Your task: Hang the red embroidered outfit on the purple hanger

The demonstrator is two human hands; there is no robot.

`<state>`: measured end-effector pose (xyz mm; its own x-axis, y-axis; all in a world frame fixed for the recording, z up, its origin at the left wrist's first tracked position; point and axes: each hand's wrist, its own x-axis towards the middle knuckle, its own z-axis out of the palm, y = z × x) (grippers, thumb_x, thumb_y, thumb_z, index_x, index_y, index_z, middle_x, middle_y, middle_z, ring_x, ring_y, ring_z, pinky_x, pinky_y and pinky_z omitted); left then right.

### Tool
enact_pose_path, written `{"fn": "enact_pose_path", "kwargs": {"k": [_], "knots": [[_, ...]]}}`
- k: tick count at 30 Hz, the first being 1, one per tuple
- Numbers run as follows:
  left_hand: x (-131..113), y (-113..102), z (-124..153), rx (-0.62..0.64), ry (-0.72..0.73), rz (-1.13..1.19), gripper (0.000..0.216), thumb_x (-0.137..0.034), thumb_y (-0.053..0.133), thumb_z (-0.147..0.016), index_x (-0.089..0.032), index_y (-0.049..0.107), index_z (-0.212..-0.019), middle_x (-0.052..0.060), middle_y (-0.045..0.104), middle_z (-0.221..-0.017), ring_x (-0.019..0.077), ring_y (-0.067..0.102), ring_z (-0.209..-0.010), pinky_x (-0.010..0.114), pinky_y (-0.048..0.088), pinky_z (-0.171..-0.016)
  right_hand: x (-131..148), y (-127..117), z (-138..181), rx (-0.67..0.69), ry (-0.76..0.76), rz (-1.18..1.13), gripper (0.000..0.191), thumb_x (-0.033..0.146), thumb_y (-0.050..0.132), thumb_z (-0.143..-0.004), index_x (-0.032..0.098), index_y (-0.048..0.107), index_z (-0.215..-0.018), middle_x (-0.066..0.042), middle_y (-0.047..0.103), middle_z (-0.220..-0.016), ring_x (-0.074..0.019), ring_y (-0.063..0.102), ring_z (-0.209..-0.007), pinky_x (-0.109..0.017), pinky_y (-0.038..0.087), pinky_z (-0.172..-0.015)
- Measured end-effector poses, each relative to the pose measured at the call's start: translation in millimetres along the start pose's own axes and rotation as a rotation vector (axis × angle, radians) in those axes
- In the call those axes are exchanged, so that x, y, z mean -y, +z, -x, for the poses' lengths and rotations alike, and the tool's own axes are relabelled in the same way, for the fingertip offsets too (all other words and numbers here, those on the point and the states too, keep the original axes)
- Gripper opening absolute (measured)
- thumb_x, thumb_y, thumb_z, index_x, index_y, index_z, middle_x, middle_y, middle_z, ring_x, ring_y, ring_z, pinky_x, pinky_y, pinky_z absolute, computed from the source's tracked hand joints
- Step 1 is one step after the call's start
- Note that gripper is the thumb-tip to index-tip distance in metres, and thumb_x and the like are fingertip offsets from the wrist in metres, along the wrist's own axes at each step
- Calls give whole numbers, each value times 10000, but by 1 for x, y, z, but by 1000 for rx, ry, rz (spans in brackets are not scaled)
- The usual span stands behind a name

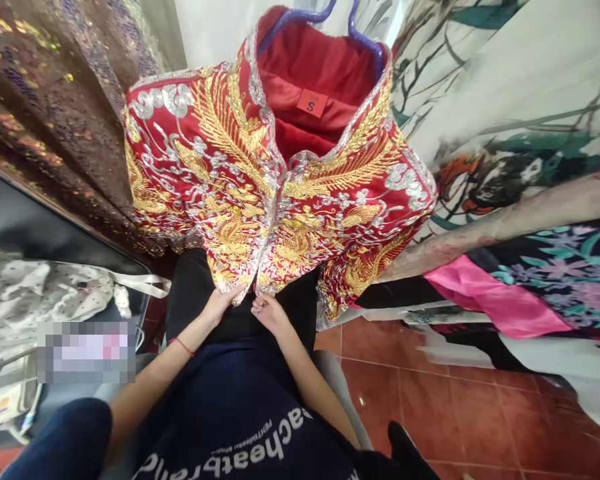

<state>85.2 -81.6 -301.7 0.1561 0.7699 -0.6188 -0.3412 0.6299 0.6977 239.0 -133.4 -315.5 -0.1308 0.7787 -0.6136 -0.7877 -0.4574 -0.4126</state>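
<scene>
A red jacket [280, 193] with gold and silver embroidery hangs from a purple hanger [300, 15], its stand collar open and a red label marked S inside. Its front edges meet at mid-chest and part slightly toward the hem. My left hand [223, 301] pinches the hem at one front corner, thumb on the embroidered side. My right hand [270, 310] has its fingers curled at the opposite front corner, gripping the hem close to the opening. The fingertips behind the cloth are hidden.
A sequinned brown fabric [45, 120] hangs at left. Below it, a white dotted cloth bag [45, 290] lies on a dark surface. Painted white fabric [520, 100] hangs at right, above a black floral garment with a pink band [495, 293]. Red tiles [425, 400] cover the floor.
</scene>
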Motion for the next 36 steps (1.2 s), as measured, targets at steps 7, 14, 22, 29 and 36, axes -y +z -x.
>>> {"fn": "enact_pose_path", "kwargs": {"k": [7, 14, 22, 29, 36], "knots": [[-12, -27, 53, -49, -111, -31, 467, -345, 949, -662, -129, 793, -1046, 143, 785, -1158, 237, 753, -1034, 284, 571, -958, -10, 16, 23, 123, 9, 86, 372, 272, 863, -697, 208, 502, -638, 104, 365, -472, -56, 300, -489, -226, 262, -505], [-31, -25, 64, 51, -129, -55, 469, -370, 948, -654, -162, 805, -1049, 107, 803, -1103, 215, 754, -977, 269, 571, -896, -8, 14, 39, 215, 53, 221, 369, 326, 864, -667, 197, 695, -968, 126, 417, -421, -65, 287, -443, -247, 249, -530], [-27, -13, 77, 247, -30, -272, 477, -435, 950, -614, -157, 823, -979, 103, 808, -1054, 246, 727, -975, 341, 496, -1017, -18, 11, 73, 253, -42, 288, 460, 510, 859, -740, 221, 515, -642, 126, 328, -361, -43, 227, -369, -276, 143, -485], [-21, 6, 83, 227, -7, -110, 560, -482, 946, -614, -137, 811, -1034, 118, 799, -1082, 242, 718, -981, 373, 495, -1027, -21, 21, 71, 185, -154, 302, 603, 592, 845, -735, 229, 390, -575, 133, 285, -353, -34, 208, -356, -277, 139, -478], [-16, 4, 86, 187, -26, -86, 562, -487, 943, -615, -139, 810, -1036, 123, 796, -1113, 282, 718, -1081, 400, 486, -1074, -33, 27, 78, 99, -190, 340, 521, 592, 839, -725, 232, 465, -681, 128, 350, -438, -48, 281, -406, -255, 216, -475]]}}
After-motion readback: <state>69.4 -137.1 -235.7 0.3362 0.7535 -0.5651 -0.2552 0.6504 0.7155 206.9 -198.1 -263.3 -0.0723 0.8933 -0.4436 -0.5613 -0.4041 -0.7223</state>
